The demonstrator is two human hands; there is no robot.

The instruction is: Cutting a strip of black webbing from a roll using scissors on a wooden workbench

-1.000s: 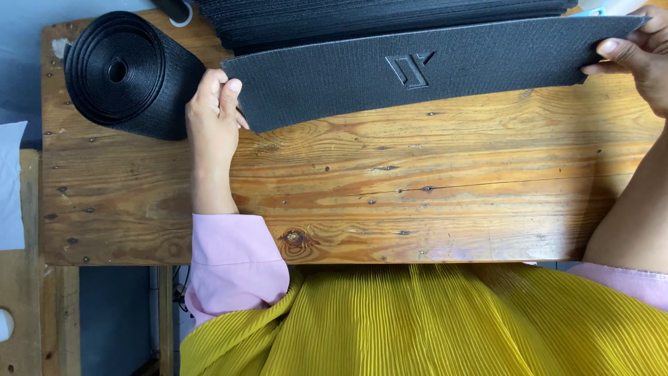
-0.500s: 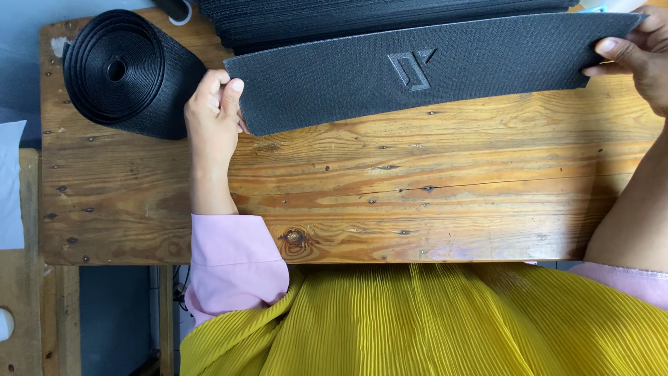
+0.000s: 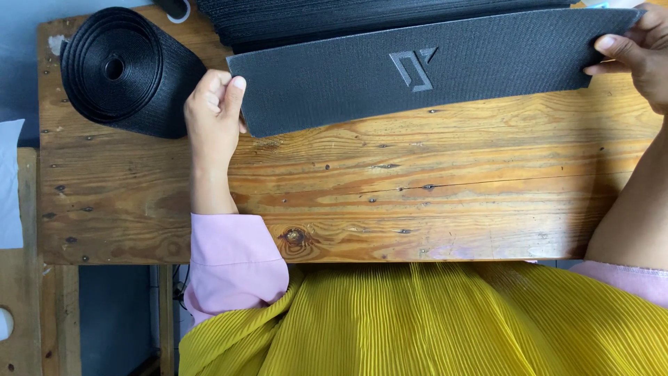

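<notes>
Hands gripped the two ends of a long black textured strip point(image 3: 431, 69) that bore a raised angular emblem near its middle. The left hand point(image 3: 214, 111) was closed on the strip's left end, thumb on top and fingers curled under. The right hand point(image 3: 637, 52), partly cut off by the picture's edge, pinched the right end between thumb and fingers. Held that way, the strip stretched across the far part of the wooden tabletop point(image 3: 348, 202), its right end tilted farther away. Just behind it lay a stack of similar black strips point(image 3: 334, 17). A roll of black webbing point(image 3: 122, 69) sat on the tabletop's far left corner, just beside the left hand. Pink sleeves point(image 3: 233, 261) and a pleated yellow garment point(image 3: 431, 320) filled the near edge.
</notes>
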